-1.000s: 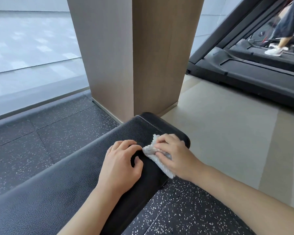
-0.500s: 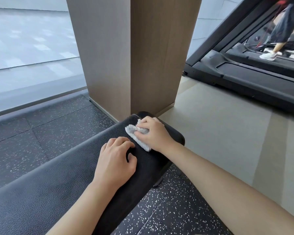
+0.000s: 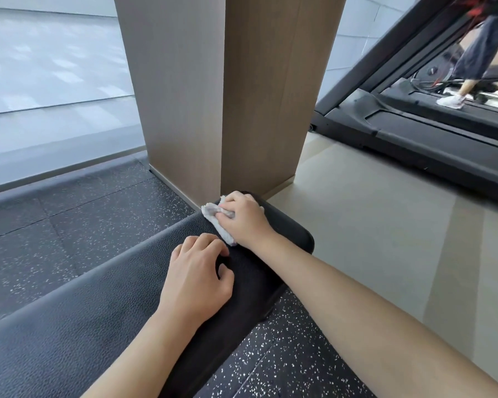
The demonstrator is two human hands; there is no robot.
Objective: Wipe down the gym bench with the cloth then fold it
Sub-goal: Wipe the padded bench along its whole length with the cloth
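Observation:
A black padded gym bench (image 3: 69,320) runs from the lower left up to its rounded far end at centre. A small white-grey cloth (image 3: 217,222) lies bunched at that far end, near the bench's left edge. My right hand (image 3: 243,218) presses it down, fingers curled over the cloth and covering most of it. My left hand (image 3: 197,278) rests on the bench top just behind, fingers bent and fingertips on the pad, holding nothing.
A wood-panelled pillar (image 3: 222,90) stands right beyond the bench end. Speckled black rubber flooring (image 3: 49,234) lies to the left, beige floor (image 3: 371,231) to the right. A treadmill (image 3: 431,139) with a person's leg on it is at the upper right.
My right hand slid the cloth away from me and leftward, from the near right side of the bench end to its far left corner. My left hand stayed put.

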